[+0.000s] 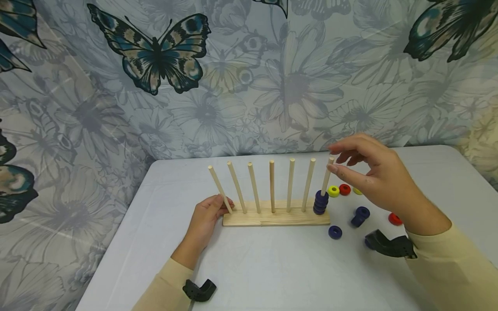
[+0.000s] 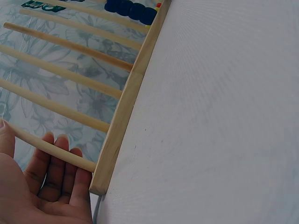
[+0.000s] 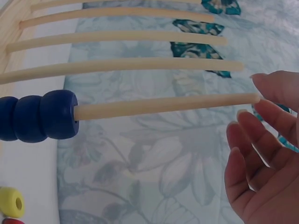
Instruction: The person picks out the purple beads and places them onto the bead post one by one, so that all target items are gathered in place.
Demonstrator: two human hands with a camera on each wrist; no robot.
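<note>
Looking early: blue beads point(image 1: 320, 203) stacked, loose beads point(image 1: 335, 235) left; your left grip point(image 1: 207, 216) holds an end peg point(image 1: 217, 182), right grip point(image 1: 379, 175) released.

No text, label, brand, number or sign is legible in any view. Surfaces inspected: the wooden base point(image 1: 276, 220), its pegs point(image 1: 272, 185), the blue rings point(image 1: 320, 204) stacked at one end, the yellow ring point(image 1: 333, 191) and the white table point(image 1: 264, 268) bear no readable marking. The backdrop point(image 1: 295, 86) carries butterfly and flower prints only. Any marking on the black wrist mount point(image 1: 199, 294) is too small to tell.
</note>
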